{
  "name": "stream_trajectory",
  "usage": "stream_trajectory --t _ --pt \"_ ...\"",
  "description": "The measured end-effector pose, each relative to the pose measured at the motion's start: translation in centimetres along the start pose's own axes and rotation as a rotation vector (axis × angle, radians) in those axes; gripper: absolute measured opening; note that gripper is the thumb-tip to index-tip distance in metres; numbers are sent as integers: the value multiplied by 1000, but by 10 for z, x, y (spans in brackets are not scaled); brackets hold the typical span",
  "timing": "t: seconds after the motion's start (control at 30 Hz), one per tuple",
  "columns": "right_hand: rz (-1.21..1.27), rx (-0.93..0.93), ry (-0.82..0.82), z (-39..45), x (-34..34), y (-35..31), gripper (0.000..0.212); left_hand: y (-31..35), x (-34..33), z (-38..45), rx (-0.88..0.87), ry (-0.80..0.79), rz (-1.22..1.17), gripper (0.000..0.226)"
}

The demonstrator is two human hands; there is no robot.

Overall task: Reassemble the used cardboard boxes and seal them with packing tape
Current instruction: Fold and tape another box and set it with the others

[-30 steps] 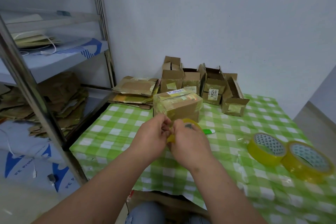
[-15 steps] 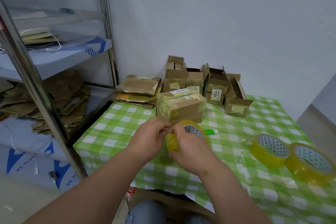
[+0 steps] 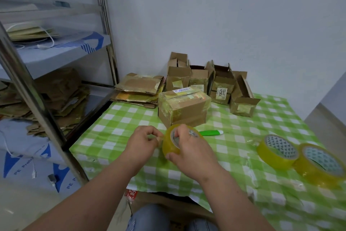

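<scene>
Both hands are sitting a little lower and nearer the tabletop's front edge than half a second ago, and more of the roll of tape (image 3: 175,141) is showing between them. The right hand (image 3: 189,153) is gripping the roll, fingers hooked through its core and thumb pressing underneath. The left hand (image 3: 145,141) is pinching at the roll's left side, fingertips curled tight together, apparently working the loose end free; the end itself is too thin and clear to make out.

The sealed box (image 3: 184,106) is standing just behind the hands on the green checked tabletop (image 3: 119,127), already wrapped in glossy tape. A green pen-like tool (image 3: 210,133) is lying just right of the roll. Two spare rolls (image 3: 299,157) are resting touching each other at the right. Open boxes (image 3: 209,82) are lining the wall, with flattened ones (image 3: 138,90) stacked to their left.

The roll looks light and rigid, easy to hold by its core. The film is likely slick, thin and clingy, prone to folding onto itself, so it is best taken by the very corner. The boxes look light, worn and soft, best steadied by their edges.
</scene>
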State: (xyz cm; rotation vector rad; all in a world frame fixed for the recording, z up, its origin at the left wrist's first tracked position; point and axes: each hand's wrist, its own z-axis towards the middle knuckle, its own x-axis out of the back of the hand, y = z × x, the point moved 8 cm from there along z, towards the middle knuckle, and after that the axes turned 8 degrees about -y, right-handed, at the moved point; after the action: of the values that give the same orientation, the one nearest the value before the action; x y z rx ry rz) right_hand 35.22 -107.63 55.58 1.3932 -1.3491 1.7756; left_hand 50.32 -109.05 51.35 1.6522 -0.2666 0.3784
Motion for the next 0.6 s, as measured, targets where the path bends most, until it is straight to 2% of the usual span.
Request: stream_trajectory --t 0.13,0.23,0.4,0.5,0.6 --pt "14 -42 47 11 10 4 38 16 0 -1 -103 -68 72 16" --pt "-12 -27 -27 17 5 1 37 2 5 3 0 -113 -30 13" --pt "26 11 -177 13 -15 4 33 -18 5 8 128 -179 -44 14" --pt "44 4 -47 15 8 9 27 -16 2 11 154 -199 -69 14" --pt "110 -89 121 18 34 31 25 -18 9 20 238 -176 -157 27"
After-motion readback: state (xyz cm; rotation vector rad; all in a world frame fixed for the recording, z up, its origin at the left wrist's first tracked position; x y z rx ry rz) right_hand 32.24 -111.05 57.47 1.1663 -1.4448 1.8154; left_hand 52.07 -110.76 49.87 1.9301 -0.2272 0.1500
